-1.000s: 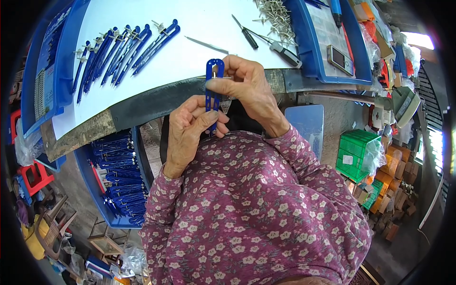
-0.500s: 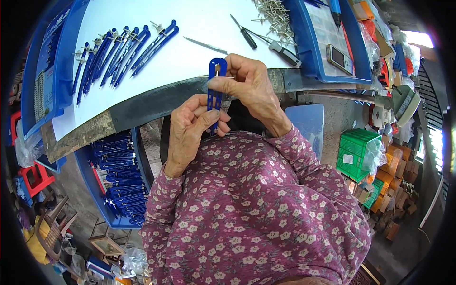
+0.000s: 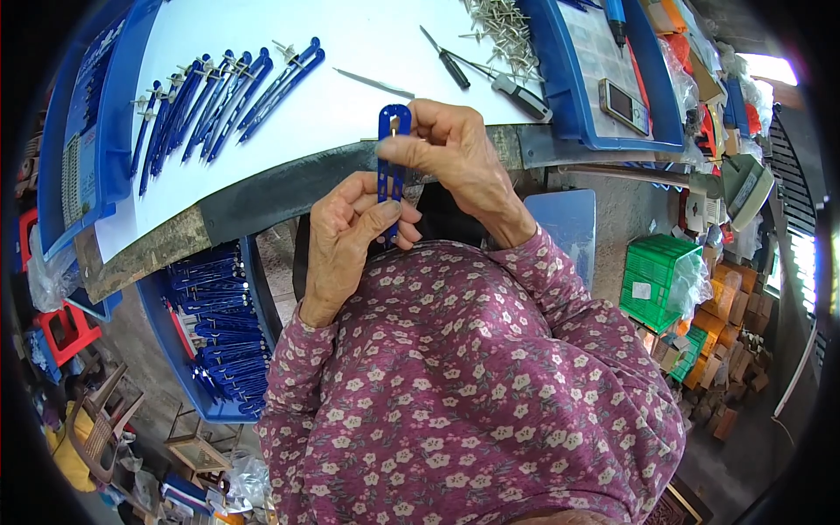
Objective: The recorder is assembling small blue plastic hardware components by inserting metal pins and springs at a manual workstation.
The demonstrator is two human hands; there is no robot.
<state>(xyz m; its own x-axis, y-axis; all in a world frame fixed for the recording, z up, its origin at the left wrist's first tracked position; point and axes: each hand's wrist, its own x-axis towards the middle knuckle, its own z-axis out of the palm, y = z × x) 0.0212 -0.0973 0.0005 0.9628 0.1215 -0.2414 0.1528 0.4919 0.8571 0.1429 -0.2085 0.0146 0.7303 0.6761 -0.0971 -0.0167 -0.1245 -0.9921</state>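
Upright between both hands, at the table's near edge, is a long blue slotted strip [image 3: 383, 182] with a rounded top end. My left hand [image 3: 339, 241] grips its lower part between thumb and fingers. My right hand [image 3: 459, 157] pinches it near the top, where the thumb presses over a small metal part in the slot. The right fingertips behind the strip are partly hidden. On the white table top [image 3: 341, 35], several similar blue strips [image 3: 214, 109] fitted with metal pins lie fanned out at the left. A heap of loose metal pins [image 3: 507, 39] lies at the back right.
Beyond my hands lie a thin blade [image 3: 374, 83], a black-handled tool [image 3: 455, 70] and a grey-handled tool [image 3: 523, 96]. Blue trays flank the table; the right tray [image 3: 573, 96] holds a small phone-like device [image 3: 624, 107]. A blue bin [image 3: 210, 413] of blue strips stands below left.
The strip and both hands appear slightly farther left in the picture. Both hands keep their hold, and the right thumb stays near the strip's top.
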